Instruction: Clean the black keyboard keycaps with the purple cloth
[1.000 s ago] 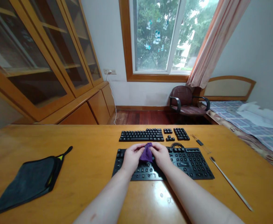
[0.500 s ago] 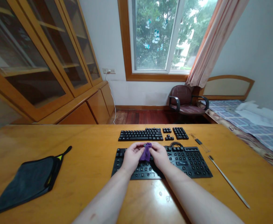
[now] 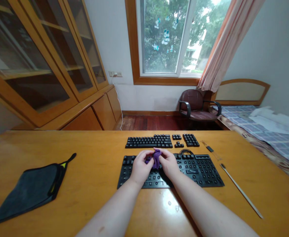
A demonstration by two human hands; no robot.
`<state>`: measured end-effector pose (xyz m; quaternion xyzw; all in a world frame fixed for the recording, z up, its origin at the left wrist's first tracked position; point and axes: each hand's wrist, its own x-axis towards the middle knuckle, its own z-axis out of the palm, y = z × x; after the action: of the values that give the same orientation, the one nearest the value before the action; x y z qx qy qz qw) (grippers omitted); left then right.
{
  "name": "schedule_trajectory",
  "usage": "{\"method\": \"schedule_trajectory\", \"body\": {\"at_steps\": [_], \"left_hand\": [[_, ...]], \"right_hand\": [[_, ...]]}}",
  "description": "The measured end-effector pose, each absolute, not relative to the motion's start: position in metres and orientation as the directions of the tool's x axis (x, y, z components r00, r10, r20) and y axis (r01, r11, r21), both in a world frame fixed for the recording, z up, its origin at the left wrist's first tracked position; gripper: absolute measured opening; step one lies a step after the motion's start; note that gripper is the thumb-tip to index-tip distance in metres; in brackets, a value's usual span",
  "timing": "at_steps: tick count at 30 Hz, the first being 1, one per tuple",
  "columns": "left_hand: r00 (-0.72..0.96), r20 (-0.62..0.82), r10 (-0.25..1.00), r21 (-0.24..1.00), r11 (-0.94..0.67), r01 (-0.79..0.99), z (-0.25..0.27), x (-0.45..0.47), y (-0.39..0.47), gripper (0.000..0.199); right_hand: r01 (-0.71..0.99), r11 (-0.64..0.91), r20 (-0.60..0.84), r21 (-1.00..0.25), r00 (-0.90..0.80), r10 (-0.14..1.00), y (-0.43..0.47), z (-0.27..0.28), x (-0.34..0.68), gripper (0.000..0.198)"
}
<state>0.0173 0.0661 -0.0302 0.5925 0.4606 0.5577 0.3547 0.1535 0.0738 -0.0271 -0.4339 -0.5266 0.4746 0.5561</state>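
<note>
A bunched purple cloth (image 3: 156,159) is pinched between my left hand (image 3: 141,167) and my right hand (image 3: 169,163), both with closed fingers. Whether a small part is wrapped inside the folds cannot be seen. Beneath my hands lies a black keyboard (image 3: 200,173), most of its keycaps off and the bare key stems showing. My hands and forearms hide its middle. Just beyond it, loose black keycaps (image 3: 149,142) stand in keyboard order, with a number-pad block (image 3: 191,140) at their right end.
A folded dark grey cloth (image 3: 35,184) with a black loop lies at the left. On the right are a wire keycap puller (image 3: 210,149) and a thin long-handled brush (image 3: 242,191). Past the desk's far edge stand an office chair (image 3: 195,102) and a bed (image 3: 270,131).
The purple cloth is folded and bunched differently between my fingers, with some now showing beside my left fingertips. My hands stay over the keyboard; a small greenish item at the fingertips is no longer visible.
</note>
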Motion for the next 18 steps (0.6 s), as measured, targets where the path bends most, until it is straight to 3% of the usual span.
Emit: {"method": "schedule_trajectory", "body": {"at_steps": [6,13,18], "left_hand": [[0.004,0.386,0.923,0.885,-0.371,0.279,-0.0319,0.0158,0.0628,0.038],[-0.080,0.255,0.964,0.965,-0.248,0.084,-0.0259,0.0197,0.0626,0.052],[-0.064,0.244,0.968,0.970,-0.244,0.011,-0.0234,0.0203,0.0618,0.052]], "right_hand": [[-0.118,0.152,0.156,-0.981,-0.025,0.987,0.0737,-0.0289,0.1503,0.040],[-0.194,0.072,0.078,-0.978,-0.021,0.997,0.0775,-0.0254,0.1523,0.034],[-0.174,0.100,0.109,-0.980,-0.042,0.993,0.0767,-0.0248,0.1529,0.036]]}}
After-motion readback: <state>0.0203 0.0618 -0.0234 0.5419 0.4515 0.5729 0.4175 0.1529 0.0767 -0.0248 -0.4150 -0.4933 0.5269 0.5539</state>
